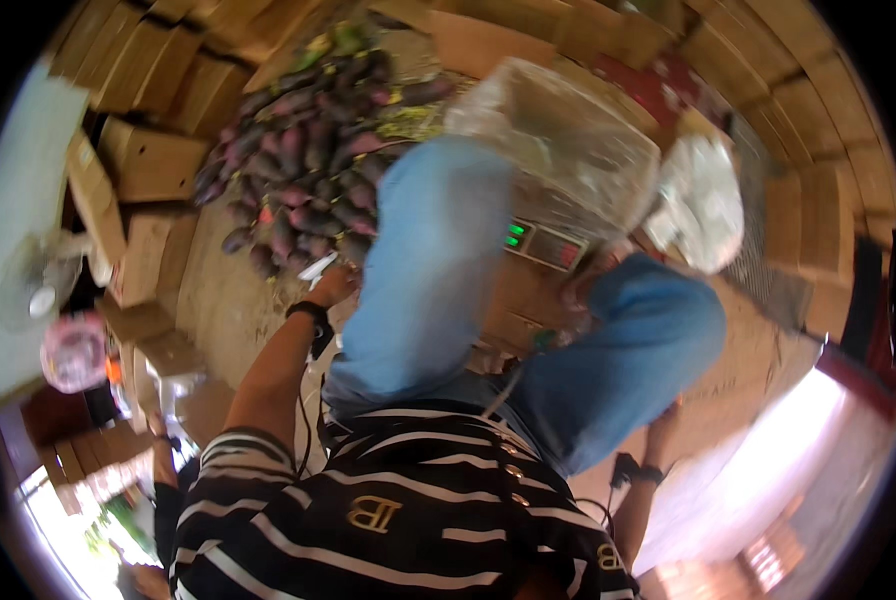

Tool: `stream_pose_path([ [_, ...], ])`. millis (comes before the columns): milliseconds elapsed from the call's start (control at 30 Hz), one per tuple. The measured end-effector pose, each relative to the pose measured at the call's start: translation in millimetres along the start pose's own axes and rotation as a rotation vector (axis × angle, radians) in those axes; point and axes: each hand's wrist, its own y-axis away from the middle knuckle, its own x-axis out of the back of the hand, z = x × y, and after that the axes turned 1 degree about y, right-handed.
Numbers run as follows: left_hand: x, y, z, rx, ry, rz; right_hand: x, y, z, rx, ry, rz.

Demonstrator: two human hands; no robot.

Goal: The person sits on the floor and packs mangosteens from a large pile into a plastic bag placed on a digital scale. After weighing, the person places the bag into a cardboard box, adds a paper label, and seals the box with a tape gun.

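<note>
My left hand [335, 286] is beside my left knee, its fingers closed around a small white object [319, 267] too blurred to identify. Just beyond it lies a heap of dark purple, oblong produce [305, 169] on the cardboard-covered floor. Most of my right hand [667, 417] is hidden behind my bent right leg; whether it holds anything does not show. Ahead of my knees, a box lined with a clear plastic bag [568, 142] stands at a digital scale [541, 244] with lit green digits.
A white plastic bag [699, 202] lies right of the lined box. Cardboard cartons [151, 161] are stacked at left, with more cartons [808, 217] at right. A fan [40, 301] stands far left. Another person's arm [164, 457] shows at lower left. Cables hang near my wrists.
</note>
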Motion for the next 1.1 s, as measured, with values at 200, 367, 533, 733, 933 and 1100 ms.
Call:
stream_pose_path([
  [200,22.7,27.3,37.7,0.166,0.183,0.1,123.4,-101.8,-177.6,0.241,-0.279,-0.087],
  [367,27.7,16.8,17.8,0.403,0.353,0.454,18.9,-120.8,-336.5,0.242,-0.699,-0.1],
  [533,46.0,-8.3,-38.7,0.555,0.471,0.742,-84.7,-141.6,-355.5,0.078,-0.645,-0.437],
  [733,61.4,-26.9,-113.5,0.829,0.592,0.812,-148.8,-167.8,-334.2,-0.106,-0.596,-0.527],
  [933,59.1,-30.6,-99.7,0.895,0.131,0.863,-159.3,-170.1,-335.5,-0.102,-0.555,-0.495],
  [1100,84.3,-48.5,-115.2,0.915,0.362,0.427,-166.0,-175.6,-334.4,-0.085,-0.505,-0.459],
])
